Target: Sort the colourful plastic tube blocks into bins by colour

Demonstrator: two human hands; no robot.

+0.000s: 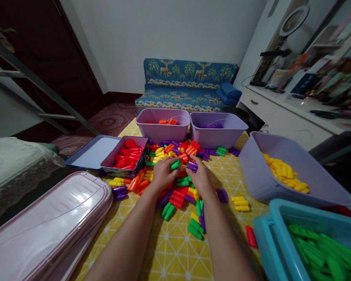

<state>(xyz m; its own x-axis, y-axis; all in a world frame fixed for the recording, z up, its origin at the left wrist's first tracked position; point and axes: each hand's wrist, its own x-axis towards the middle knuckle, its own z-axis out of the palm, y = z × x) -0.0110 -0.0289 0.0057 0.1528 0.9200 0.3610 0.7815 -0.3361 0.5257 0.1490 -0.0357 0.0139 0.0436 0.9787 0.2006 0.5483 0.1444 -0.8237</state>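
Note:
My left hand [164, 171] is closed around a green plastic block [175, 164] made of joined rounded tubes. Close beside it, my right hand [199, 175] pinches a purple block [192, 167] of the same kind. Both hands are over a mixed pile of such blocks in red, orange, yellow, green and purple. Below the hands in the pile lie red blocks [178, 197] and green blocks [195, 228]. A yellow block [240, 203] lies apart at the right, and a red block [250, 236] is nearer the teal bin.
Behind the pile stand a lilac bin [163, 132] with orange blocks and another [216, 136] with purple ones. Yellow blocks fill part of a right-hand lilac bin [251, 171]; a teal bin [276, 218] holds green. An open tin [117, 171] has red blocks. Stacked lids [52, 226] lie left.

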